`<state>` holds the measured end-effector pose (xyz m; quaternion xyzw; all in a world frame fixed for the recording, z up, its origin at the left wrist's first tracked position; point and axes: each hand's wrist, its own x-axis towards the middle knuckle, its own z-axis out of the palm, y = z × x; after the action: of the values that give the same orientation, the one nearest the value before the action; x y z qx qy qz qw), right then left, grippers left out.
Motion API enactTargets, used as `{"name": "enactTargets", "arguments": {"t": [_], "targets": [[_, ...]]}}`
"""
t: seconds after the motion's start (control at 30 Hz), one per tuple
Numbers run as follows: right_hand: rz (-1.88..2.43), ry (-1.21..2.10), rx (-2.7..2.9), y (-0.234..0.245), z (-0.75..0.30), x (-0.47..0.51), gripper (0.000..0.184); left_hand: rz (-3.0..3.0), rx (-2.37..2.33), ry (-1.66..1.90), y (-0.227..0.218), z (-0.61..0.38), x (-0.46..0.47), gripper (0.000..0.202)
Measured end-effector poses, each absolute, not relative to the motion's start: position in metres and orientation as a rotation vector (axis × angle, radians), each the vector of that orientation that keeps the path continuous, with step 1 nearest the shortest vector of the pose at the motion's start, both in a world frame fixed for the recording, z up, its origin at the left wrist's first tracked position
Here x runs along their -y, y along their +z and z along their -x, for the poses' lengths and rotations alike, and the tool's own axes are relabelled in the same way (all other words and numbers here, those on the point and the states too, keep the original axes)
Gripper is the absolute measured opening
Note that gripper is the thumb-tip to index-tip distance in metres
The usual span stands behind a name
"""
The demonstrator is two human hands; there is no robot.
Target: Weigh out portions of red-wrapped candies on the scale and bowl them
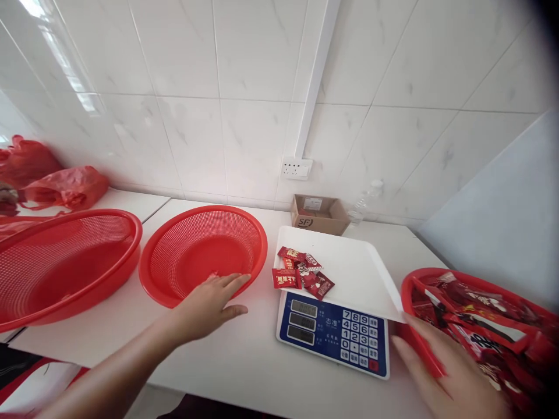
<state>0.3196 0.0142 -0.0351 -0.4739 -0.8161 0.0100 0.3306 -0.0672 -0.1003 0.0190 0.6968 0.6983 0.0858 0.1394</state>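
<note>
My left hand (208, 307) reaches over the near rim of a round red mesh basket (152, 262), fingers stretched out and thumb apart, holding nothing. Small dark-red snack packets (321, 285) lie in a loose heap on the left part of the white tray of a digital scale (334, 334). My right hand (449, 366) is at the lower right, thumb and fingers spread near the tray's right front corner. It overlaps the rim of another red basket (407, 291) filled with red packets (484, 299). Its far fingers are partly hidden and blurred.
A third red basket (126, 224) stands at the left, with red plastic bags (72, 186) behind it. Part of another person's hand (7, 195) shows at the left edge. Behind the scale are a small cardboard box (323, 224) and a clear bottle (364, 201) near the tiled wall.
</note>
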Motion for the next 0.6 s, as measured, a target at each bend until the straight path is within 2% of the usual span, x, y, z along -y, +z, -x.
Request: {"name": "enactTargets", "arguments": {"t": [0.1, 0.23, 0.43, 0.6], "targets": [[1.029, 0.109, 2.277, -0.033, -0.256, -0.027, 0.040, -2.047, -2.040, 0.341, 0.006, 0.056, 0.107, 0.055], [1.014, 0.166, 2.402, -0.049, -0.210, -0.044, 0.041, -2.206, -2.067, 0.505, -0.005, 0.043, 0.101, 0.047], [1.044, 0.327, 2.321, -0.051, -0.209, -0.041, 0.026, -2.461, -1.848, 0.643, -0.009, 0.015, 0.069, 0.040], [1.108, 0.425, 2.217, -0.032, -0.221, -0.031, 0.023, -2.455, -1.913, 0.658, -0.017, 0.002, 0.038, 0.038]]}}
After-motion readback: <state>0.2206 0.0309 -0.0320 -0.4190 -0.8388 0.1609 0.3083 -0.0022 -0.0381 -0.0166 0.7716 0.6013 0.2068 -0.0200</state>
